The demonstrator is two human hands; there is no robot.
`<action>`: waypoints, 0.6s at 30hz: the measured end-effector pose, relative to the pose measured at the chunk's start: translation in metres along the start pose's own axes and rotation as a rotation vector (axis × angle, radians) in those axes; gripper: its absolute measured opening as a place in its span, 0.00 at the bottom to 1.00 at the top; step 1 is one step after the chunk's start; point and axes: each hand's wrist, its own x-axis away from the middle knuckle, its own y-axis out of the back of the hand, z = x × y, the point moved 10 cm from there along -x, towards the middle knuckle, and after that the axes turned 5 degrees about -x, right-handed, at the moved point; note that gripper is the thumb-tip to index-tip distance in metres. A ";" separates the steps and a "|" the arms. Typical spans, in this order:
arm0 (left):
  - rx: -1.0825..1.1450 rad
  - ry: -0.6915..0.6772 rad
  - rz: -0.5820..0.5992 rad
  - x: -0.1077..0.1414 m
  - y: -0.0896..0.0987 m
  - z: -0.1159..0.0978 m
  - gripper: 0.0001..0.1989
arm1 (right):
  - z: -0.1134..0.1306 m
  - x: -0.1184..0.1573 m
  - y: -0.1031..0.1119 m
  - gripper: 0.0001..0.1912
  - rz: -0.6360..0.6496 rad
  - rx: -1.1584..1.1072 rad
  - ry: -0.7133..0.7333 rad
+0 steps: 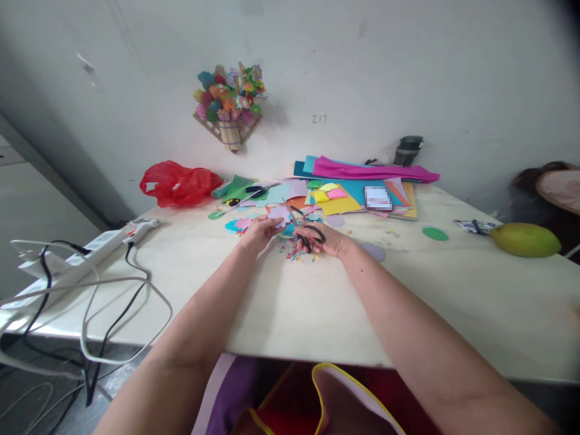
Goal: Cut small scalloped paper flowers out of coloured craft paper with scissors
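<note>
Between the fingers of my left hand is a lilac paper flower with a scalloped edge. My right hand grips black-handled scissors, their blades pointing up and left beside the flower. Small coloured paper scraps lie scattered on the table beneath both hands. Left of the flower, a pink paper flower and a blue paper flower rest near my left hand. Another lilac flower lies beyond my right hand, and a lilac paper round is partly behind my right wrist.
Coloured sheets and a phone lie at the back. A red plastic bag, a second pair of scissors, a bottle, a green oval and a yellow-green fruit surround the work. Power strips with cables occupy the left; a person is right.
</note>
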 end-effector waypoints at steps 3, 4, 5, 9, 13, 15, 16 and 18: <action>0.014 -0.001 -0.011 0.000 0.001 0.000 0.07 | 0.001 0.000 -0.001 0.22 -0.005 0.028 0.005; 0.013 0.000 -0.015 0.000 0.001 0.000 0.07 | 0.001 0.000 -0.001 0.22 -0.009 0.037 0.007; 0.012 0.002 -0.020 0.000 0.001 0.000 0.06 | 0.002 0.000 -0.001 0.22 -0.013 0.045 0.009; 0.011 0.007 -0.024 0.001 0.000 0.001 0.07 | 0.001 -0.001 0.001 0.21 -0.036 0.058 0.012; 0.005 0.012 -0.031 0.001 -0.002 0.001 0.07 | 0.001 -0.002 0.001 0.20 -0.062 0.039 0.003; 0.000 0.011 -0.040 0.001 -0.002 0.001 0.07 | 0.001 -0.001 0.001 0.19 -0.069 0.035 0.000; 0.000 0.009 -0.044 0.001 -0.002 0.001 0.07 | 0.001 -0.001 0.001 0.19 -0.069 0.033 0.001; 0.003 0.002 -0.048 0.002 -0.002 0.000 0.07 | 0.001 -0.001 0.001 0.19 -0.068 0.030 0.007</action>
